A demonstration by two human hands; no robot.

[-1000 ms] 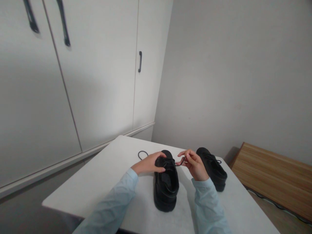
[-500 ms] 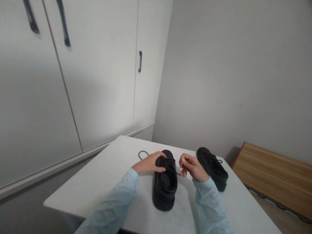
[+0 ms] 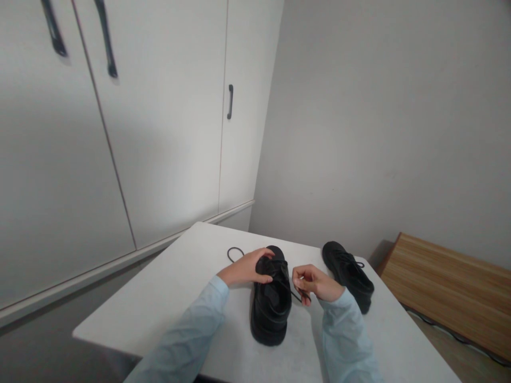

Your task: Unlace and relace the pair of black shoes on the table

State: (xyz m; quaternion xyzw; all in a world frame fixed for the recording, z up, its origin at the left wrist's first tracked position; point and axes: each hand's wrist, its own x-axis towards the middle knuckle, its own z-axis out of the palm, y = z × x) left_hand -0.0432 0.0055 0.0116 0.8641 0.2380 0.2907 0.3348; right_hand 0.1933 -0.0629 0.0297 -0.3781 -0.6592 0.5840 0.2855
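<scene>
A black lace-up shoe (image 3: 271,314) stands on the white table with its heel toward me. My left hand (image 3: 249,267) is closed on the left side of its upper, thumb at the opening and fingers over the lacing. To the right of the shoe, my right hand (image 3: 317,283) pinches a dark shoelace (image 3: 296,297) that runs out from the shoe's right side. Another lace end curls in a loop on the table beyond my left hand. Farther right lies a second black shoe (image 3: 347,271), its lace showing a small loop.
The white table (image 3: 159,308) has edges at the left and the back. White cupboard doors (image 3: 167,133) with dark handles rise behind it on the left, a grey wall on the right. A wood-grain panel (image 3: 451,287) stands past the table's right side, with a cable below it.
My right hand has moved a little down and turned, still pinching the lace. My left hand keeps its place on the shoe, and both shoes stay where they were.
</scene>
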